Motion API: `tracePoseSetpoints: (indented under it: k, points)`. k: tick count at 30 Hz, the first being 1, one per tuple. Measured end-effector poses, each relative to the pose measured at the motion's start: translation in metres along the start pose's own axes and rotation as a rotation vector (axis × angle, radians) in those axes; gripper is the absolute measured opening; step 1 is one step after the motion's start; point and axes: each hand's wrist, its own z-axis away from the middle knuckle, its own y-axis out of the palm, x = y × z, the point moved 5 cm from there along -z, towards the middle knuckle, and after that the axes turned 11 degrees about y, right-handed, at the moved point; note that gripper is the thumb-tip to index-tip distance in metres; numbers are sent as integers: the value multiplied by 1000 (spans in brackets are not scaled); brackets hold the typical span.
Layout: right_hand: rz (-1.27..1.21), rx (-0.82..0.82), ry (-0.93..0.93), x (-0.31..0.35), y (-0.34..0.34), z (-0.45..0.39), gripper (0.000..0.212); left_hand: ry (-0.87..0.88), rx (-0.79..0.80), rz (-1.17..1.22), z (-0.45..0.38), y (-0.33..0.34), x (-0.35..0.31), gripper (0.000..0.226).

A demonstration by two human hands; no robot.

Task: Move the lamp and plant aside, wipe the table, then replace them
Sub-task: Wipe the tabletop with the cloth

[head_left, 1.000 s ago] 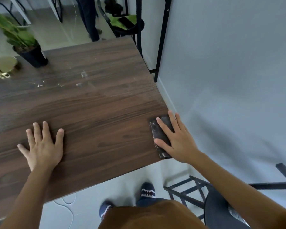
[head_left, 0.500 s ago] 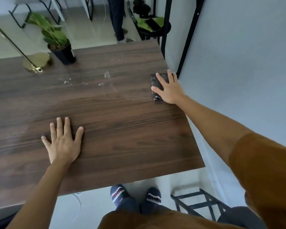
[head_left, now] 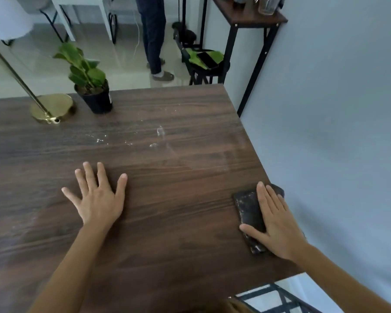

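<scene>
A dark wooden table fills the view. My right hand presses flat on a dark folded cloth at the table's right edge. My left hand lies flat on the wood with fingers spread and holds nothing. At the far left of the table stand a green plant in a black pot and, left of it, the brass base of the lamp. The lamp's rod slants up to a white shade at the top left. Pale specks and wet smears mark the wood between the plant and the hands.
A grey wall runs along the table's right edge. Beyond the far edge a person's legs stand on the pale floor, beside a black chair holding a green cloth and phone. A narrow shelf stands by the wall.
My right hand has slid the cloth along the right edge, out to the far end and back toward me. The left hand has stayed flat in place.
</scene>
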Motion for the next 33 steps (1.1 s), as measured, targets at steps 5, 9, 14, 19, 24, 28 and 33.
tracePoseSetpoints:
  k: [5,9,14,19,24,28,33]
  points:
    - [-1,-25,227,24,-33,-127,101,-8,-8,-61,-6,9,1,79]
    - [-134,23,286,115,-53,-228,97,-36,14,-56,-7,10,2,78]
    - [-82,1,-202,240,-20,-173,67,-47,20,-45,-6,10,6,68]
    - [-31,-97,-267,136,-11,-101,59,-33,-11,-39,-6,10,8,61]
    - [-28,-76,192,66,-50,-217,83,-54,-15,-61,-8,10,4,60]
    - [-83,-35,218,161,-62,-298,84,-76,12,-56,-8,9,4,59]
    - [-9,-15,-316,249,-26,-204,74,-70,16,-56,-4,7,8,60]
